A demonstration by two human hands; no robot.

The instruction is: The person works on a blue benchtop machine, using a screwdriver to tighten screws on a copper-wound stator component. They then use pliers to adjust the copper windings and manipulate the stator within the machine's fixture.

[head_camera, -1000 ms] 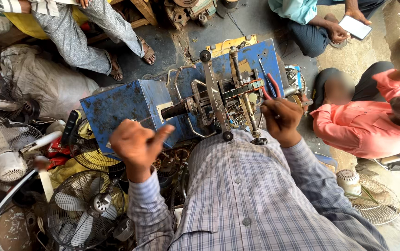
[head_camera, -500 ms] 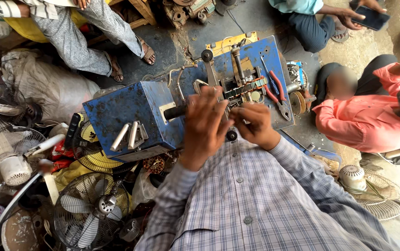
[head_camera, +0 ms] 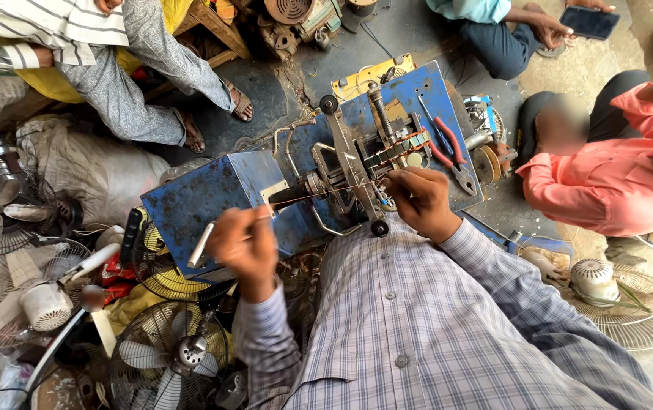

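Observation:
A metal winding machine [head_camera: 357, 163] stands on a blue metal box [head_camera: 212, 201] in front of me. A thin copper wire [head_camera: 319, 194] runs taut from the machine out to the left. My left hand [head_camera: 247, 247] pinches the wire's left end over the box's near edge. My right hand [head_camera: 417, 201] is at the machine's near side, fingers closed where the wire meets the frame. Red-handled pliers [head_camera: 448, 148] lie on the blue top to the right.
Several table fans [head_camera: 167, 357] and fan guards [head_camera: 634, 307] lie about on both sides. A person in a coral shirt [head_camera: 607, 186] sits at right. Other people's legs [head_camera: 152, 99] and a hand with a phone [head_camera: 588, 21] are at the back.
My left hand has drawn away from the machine to the left, pulling the copper wire out taut. My right hand stays at the machine.

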